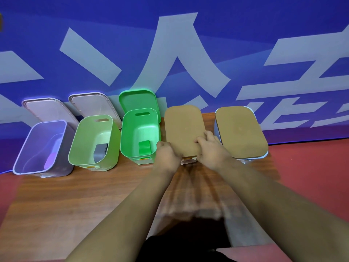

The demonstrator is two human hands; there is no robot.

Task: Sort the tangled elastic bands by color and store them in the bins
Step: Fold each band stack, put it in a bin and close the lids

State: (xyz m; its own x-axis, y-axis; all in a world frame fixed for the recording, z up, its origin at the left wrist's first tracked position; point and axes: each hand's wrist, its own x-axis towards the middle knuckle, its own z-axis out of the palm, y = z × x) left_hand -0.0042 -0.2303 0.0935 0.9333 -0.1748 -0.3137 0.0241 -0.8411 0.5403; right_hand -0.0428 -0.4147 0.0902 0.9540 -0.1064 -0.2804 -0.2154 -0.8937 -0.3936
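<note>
Fingers [203, 140] of the right hand [211, 148] are curled over the near edge of a tan lid [184, 125]. The left hand [167, 154] is balled at that lid's near left corner, its fingers [162, 146] wrapped onto the rim; both seem to grip it, though blur softens the contact.

Just left of the left fingers stands an open green bin [130, 133] with a green elastic band [144, 147] inside. Further left is a light green bin [83, 137] holding a grey band [100, 153], then a lavender bin [37, 144] with what looks like a purple band [51, 159].

Right of the right fingers sits a pale bin [217, 127] closed by a second tan lid [239, 131]. Beyond the fingers and to the left, a green lid [137, 100] and two pale lids [47, 110] [92, 104] lean on a blue banner [188, 35]. All the bins rest on a wooden table [75, 195].
</note>
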